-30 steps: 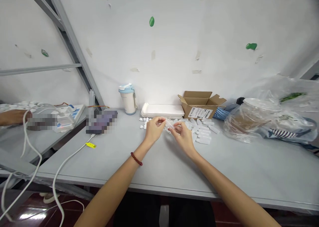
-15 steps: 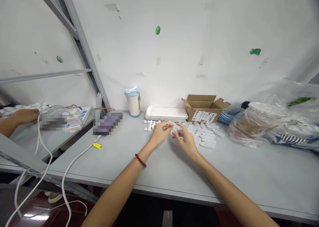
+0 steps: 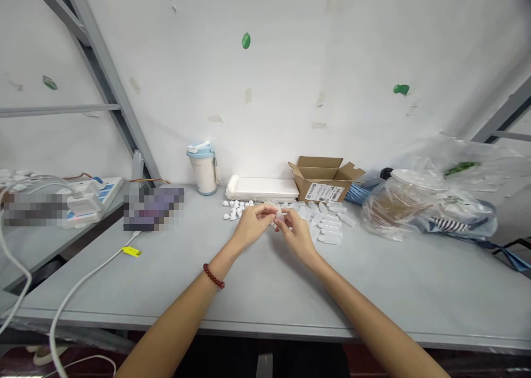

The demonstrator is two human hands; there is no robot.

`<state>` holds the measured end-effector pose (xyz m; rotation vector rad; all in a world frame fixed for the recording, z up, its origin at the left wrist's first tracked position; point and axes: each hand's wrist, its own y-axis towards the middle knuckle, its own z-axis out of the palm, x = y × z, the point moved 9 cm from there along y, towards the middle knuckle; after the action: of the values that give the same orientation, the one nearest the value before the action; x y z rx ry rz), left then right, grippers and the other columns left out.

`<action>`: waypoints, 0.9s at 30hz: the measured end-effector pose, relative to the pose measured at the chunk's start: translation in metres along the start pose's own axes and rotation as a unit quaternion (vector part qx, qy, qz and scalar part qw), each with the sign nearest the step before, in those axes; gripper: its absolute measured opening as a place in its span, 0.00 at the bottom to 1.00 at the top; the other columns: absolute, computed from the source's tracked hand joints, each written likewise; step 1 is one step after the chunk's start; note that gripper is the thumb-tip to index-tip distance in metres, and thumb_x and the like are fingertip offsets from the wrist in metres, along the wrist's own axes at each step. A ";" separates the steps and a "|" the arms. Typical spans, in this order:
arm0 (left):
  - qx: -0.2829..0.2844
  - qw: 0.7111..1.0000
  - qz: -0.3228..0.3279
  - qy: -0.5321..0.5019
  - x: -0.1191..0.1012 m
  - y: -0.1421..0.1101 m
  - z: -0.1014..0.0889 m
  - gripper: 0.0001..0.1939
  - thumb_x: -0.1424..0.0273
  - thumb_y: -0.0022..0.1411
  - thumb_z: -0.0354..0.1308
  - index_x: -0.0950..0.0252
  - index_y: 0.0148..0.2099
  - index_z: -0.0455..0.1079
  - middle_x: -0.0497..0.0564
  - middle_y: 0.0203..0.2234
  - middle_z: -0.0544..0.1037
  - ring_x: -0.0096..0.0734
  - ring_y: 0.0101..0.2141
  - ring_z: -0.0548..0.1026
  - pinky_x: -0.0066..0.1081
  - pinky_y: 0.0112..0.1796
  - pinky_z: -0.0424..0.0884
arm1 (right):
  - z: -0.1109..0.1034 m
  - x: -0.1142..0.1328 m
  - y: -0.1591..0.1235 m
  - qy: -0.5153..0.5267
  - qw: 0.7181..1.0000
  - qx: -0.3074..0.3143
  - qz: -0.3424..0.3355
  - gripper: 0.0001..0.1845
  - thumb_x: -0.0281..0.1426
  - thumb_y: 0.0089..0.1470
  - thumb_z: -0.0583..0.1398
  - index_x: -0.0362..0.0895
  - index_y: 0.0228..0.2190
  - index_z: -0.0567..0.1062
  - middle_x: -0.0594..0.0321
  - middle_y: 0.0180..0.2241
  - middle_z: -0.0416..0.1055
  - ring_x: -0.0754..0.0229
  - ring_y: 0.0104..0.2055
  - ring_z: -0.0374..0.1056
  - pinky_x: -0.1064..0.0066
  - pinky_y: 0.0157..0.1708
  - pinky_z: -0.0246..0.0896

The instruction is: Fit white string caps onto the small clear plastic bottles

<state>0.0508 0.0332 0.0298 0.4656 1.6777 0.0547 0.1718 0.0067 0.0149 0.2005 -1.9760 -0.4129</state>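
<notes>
Pinching a small translucent plastic piece (image 3: 279,216), mostly hidden, in left hand (image 3: 251,225) and right hand (image 3: 298,235). Beyond right hand: open brown cardboard box (image 3: 320,174), white printed label (image 3: 324,192) too small to read.

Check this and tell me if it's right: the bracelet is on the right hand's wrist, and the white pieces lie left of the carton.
Not quite: the head view shows the bracelet on the left hand's wrist. The white pieces do lie left of the carton.
</notes>
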 end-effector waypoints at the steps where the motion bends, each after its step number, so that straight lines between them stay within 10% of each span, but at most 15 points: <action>1: -0.011 1.000 -0.004 0.006 0.002 0.001 -0.003 0.07 0.74 0.53 0.57 0.67 0.35 0.74 0.54 0.32 0.80 0.35 0.34 0.78 0.33 0.36 0.75 | -0.001 0.000 0.000 0.004 1.000 -0.002 0.004 0.16 0.39 0.52 0.57 0.42 0.40 0.68 0.65 0.22 0.71 0.57 0.27 0.72 0.67 0.31 0.62; 15: -0.012 0.999 -0.034 0.000 0.004 0.000 -0.005 0.11 0.63 0.51 0.60 0.66 0.33 0.75 0.52 0.28 0.79 0.32 0.30 0.75 0.27 0.26 0.71 | 0.012 0.000 0.003 0.193 0.977 0.081 0.032 0.16 0.40 0.50 0.58 0.44 0.38 0.70 0.64 0.29 0.74 0.60 0.27 0.73 0.66 0.34 0.65; 27: 0.007 0.999 -0.042 0.024 0.003 0.002 -0.005 0.10 0.64 0.50 0.58 0.66 0.25 0.70 0.46 0.20 0.72 0.26 0.24 0.70 0.25 0.25 0.68 | 0.004 0.014 -0.003 -0.090 0.994 0.020 -0.066 0.19 0.37 0.54 0.55 0.45 0.47 0.64 0.60 0.31 0.74 0.59 0.24 0.69 0.69 0.26 0.60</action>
<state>0.0459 0.0369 0.0288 0.4064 1.7449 -0.0065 0.1620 0.0003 0.0243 0.3300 -2.1571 -0.4903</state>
